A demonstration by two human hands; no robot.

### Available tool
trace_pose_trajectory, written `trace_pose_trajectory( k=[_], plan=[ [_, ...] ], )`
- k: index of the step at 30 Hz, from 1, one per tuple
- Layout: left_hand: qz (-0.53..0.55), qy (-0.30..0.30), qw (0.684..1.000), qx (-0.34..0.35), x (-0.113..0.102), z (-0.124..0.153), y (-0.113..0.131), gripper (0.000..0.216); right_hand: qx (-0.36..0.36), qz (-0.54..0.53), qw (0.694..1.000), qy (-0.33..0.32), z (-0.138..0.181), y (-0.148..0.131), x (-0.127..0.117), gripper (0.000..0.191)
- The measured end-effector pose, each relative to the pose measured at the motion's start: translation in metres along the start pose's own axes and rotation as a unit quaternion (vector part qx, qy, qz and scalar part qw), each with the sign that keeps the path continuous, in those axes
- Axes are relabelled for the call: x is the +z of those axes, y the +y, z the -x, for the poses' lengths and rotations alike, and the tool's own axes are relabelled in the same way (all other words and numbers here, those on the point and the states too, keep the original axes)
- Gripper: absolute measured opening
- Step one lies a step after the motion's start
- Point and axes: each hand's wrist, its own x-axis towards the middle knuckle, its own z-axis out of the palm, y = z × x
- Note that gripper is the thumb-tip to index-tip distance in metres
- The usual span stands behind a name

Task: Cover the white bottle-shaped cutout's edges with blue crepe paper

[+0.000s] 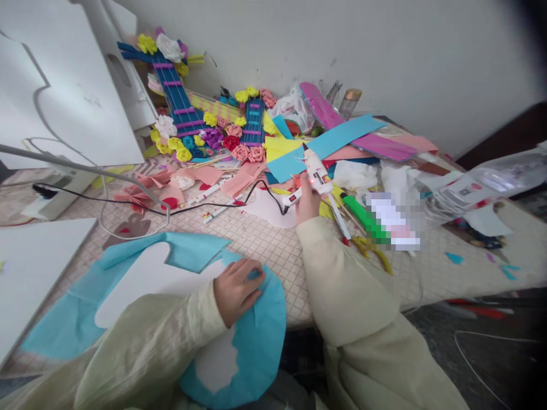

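My right hand is wrapped round the handle of a white hot glue gun, whose dark nozzle points away toward the wall. A black cord runs from the gun to the left. With bent fingers pressed together, my left hand grips blue crepe paper on a white board cutout. The paper is folded over the cutout's rounded near end, leaving a ragged white patch. More of the sheet spreads flat under the cutout's far left part. My left sleeve hides some of the cutout.
Two blue paper guitars with paper flowers lean by the wall. A blue strip, a green-handled tool, yellow-handled scissors and a plastic bottle lie on the right. A power strip and white board are left.
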Motion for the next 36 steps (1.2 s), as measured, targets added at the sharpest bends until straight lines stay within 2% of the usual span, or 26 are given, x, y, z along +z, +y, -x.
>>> trace_pose_trajectory(
  k=[4,10,16,21,28,32,36],
  plan=[
    [-0.015,0.03,0.999,0.006,0.001,0.004,0.003,0.026,0.012,0.004,1.0,0.004,0.001,-0.001,0.0,0.033],
    [-0.026,0.068,0.995,-0.07,0.01,-0.001,0.0,0.018,0.002,0.021,1.0,0.006,0.001,0.002,-0.002,0.033],
    [-0.105,0.058,0.992,-0.039,0.002,-0.013,-0.008,0.018,0.01,-0.005,1.0,0.012,0.0,-0.001,0.0,0.032],
    [-0.167,0.073,0.983,-0.028,-0.005,-0.025,-0.019,0.021,0.018,0.004,1.0,-0.004,0.003,-0.004,0.002,0.033],
    [-0.099,0.11,0.989,-0.009,0.016,-0.014,-0.018,0.024,0.018,0.026,0.999,-0.027,0.005,-0.001,0.0,0.035],
    [-0.059,0.072,0.995,-0.025,0.012,-0.003,-0.012,0.022,0.024,0.037,0.999,-0.031,0.005,-0.003,-0.001,0.036],
    [-0.042,0.061,0.997,-0.02,0.006,0.002,-0.007,0.027,0.027,0.036,0.998,-0.035,0.007,-0.006,0.0,0.036]
  ],
)
